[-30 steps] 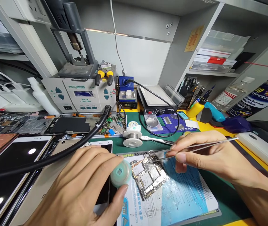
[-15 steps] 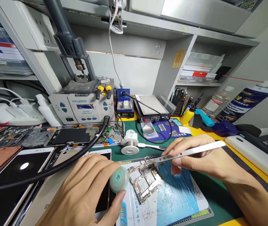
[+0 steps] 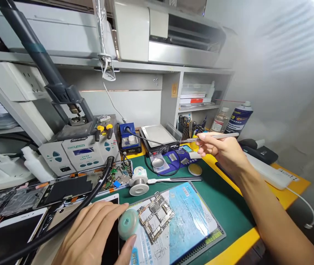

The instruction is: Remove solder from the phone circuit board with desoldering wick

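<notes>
My left hand (image 3: 94,233) is closed around a round green-topped container (image 3: 128,223), at the left edge of a blue and white packet (image 3: 184,217). Just right of that container, a bare phone circuit board (image 3: 157,217) lies flat on the packet. Up and to the right, my right hand (image 3: 221,147) pinches a thin metal tool (image 3: 223,136). The tool points left, toward the black-framed heating plate (image 3: 159,138), and is away from the board. Whether its tip touches anything I cannot tell.
A solder spool (image 3: 139,187) and a brush (image 3: 173,180) lie behind the packet. A thick black hose (image 3: 90,197) crosses the left side over several phones. A round tin (image 3: 194,169) sits on the green mat. Bottles stand at the back right.
My right hand has lifted the metal tool off the board and moved up and away to the back right. The view has shifted and tilted up. My left hand still holds the container.
</notes>
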`<state>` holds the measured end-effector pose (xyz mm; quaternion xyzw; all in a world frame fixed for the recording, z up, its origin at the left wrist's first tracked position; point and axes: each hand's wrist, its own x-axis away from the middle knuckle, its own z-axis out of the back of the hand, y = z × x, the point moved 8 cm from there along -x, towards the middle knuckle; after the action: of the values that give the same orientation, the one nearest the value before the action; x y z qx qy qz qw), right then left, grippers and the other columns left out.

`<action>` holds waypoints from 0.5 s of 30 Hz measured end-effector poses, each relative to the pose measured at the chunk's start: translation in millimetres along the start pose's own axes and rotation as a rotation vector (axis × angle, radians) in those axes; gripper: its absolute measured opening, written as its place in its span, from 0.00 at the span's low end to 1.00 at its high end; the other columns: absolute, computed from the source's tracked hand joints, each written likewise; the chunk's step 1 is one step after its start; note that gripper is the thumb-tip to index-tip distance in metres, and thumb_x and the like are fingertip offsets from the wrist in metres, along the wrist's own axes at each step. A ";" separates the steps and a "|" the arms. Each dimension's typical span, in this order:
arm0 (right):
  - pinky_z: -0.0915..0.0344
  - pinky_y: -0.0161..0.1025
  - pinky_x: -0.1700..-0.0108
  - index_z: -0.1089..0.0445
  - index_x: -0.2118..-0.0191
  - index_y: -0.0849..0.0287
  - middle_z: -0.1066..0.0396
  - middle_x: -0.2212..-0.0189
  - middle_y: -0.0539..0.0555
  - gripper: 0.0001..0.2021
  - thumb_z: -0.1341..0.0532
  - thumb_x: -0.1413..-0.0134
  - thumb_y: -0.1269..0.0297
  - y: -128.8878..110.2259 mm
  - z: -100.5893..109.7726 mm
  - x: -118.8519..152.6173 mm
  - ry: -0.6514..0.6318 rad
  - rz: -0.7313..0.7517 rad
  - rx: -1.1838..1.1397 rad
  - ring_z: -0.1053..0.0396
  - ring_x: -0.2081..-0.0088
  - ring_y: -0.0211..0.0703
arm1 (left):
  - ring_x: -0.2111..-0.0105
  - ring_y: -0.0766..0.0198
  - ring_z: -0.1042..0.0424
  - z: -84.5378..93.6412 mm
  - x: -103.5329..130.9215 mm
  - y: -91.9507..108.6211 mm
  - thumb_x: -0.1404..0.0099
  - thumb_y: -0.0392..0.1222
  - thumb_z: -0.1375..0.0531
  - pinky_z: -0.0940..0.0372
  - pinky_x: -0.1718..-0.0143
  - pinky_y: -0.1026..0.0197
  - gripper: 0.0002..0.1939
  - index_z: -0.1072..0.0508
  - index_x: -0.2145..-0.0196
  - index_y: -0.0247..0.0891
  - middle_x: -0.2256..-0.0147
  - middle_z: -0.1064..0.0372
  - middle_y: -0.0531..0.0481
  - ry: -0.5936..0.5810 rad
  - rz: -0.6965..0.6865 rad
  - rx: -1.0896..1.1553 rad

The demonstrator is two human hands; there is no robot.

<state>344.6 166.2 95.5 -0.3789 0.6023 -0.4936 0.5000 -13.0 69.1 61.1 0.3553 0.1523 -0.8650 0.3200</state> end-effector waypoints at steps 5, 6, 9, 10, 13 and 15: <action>0.22 0.45 0.59 0.26 0.47 0.61 0.23 0.53 0.56 0.13 0.34 0.31 0.61 24.4 2.0 -9.8 0.046 -0.101 0.093 0.22 0.59 0.45 | 0.57 0.52 0.21 -0.2 -1.7 -0.7 0.35 0.47 0.35 0.29 0.55 0.53 0.19 0.27 0.48 0.41 0.56 0.21 0.45 0.017 -0.007 -0.013; 0.22 0.46 0.57 0.27 0.46 0.61 0.23 0.51 0.57 0.13 0.34 0.31 0.61 28.4 -1.3 -10.1 0.030 -0.123 0.102 0.22 0.58 0.46 | 0.57 0.52 0.21 1.1 -2.4 -0.4 0.34 0.48 0.36 0.28 0.56 0.53 0.19 0.27 0.48 0.41 0.56 0.21 0.45 0.026 -0.004 -0.019; 0.22 0.49 0.55 0.27 0.44 0.61 0.24 0.49 0.58 0.15 0.34 0.31 0.61 36.3 -9.7 -10.5 -0.016 -0.169 0.116 0.22 0.55 0.48 | 0.57 0.52 0.20 4.7 -3.9 1.3 0.33 0.50 0.36 0.27 0.56 0.53 0.18 0.27 0.49 0.42 0.57 0.20 0.45 0.037 0.005 -0.027; 0.22 0.49 0.55 0.27 0.44 0.61 0.24 0.48 0.58 0.15 0.34 0.31 0.61 38.3 -11.3 -10.8 -0.027 -0.181 0.120 0.22 0.54 0.49 | 0.57 0.52 0.20 5.9 -4.2 2.3 0.33 0.51 0.36 0.27 0.56 0.53 0.18 0.27 0.49 0.42 0.57 0.20 0.45 0.042 0.003 -0.025; 0.22 0.49 0.55 0.27 0.44 0.61 0.24 0.48 0.58 0.15 0.34 0.31 0.60 44.2 -14.2 -12.4 -0.055 -0.216 0.129 0.22 0.54 0.49 | 0.57 0.51 0.19 8.3 -5.8 4.1 0.32 0.51 0.37 0.26 0.56 0.53 0.18 0.27 0.49 0.42 0.57 0.19 0.45 0.056 0.003 -0.023; 0.22 0.49 0.54 0.27 0.43 0.61 0.24 0.48 0.58 0.15 0.34 0.31 0.60 48.1 -17.0 -13.1 -0.082 -0.234 0.125 0.22 0.54 0.49 | 0.58 0.52 0.19 8.9 -7.8 4.6 0.31 0.52 0.37 0.25 0.57 0.54 0.17 0.27 0.49 0.43 0.57 0.19 0.46 0.063 0.006 -0.025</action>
<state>332.6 193.2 51.9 -0.4344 0.5011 -0.5695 0.4857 -10.4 64.8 72.8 0.3787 0.1721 -0.8505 0.3220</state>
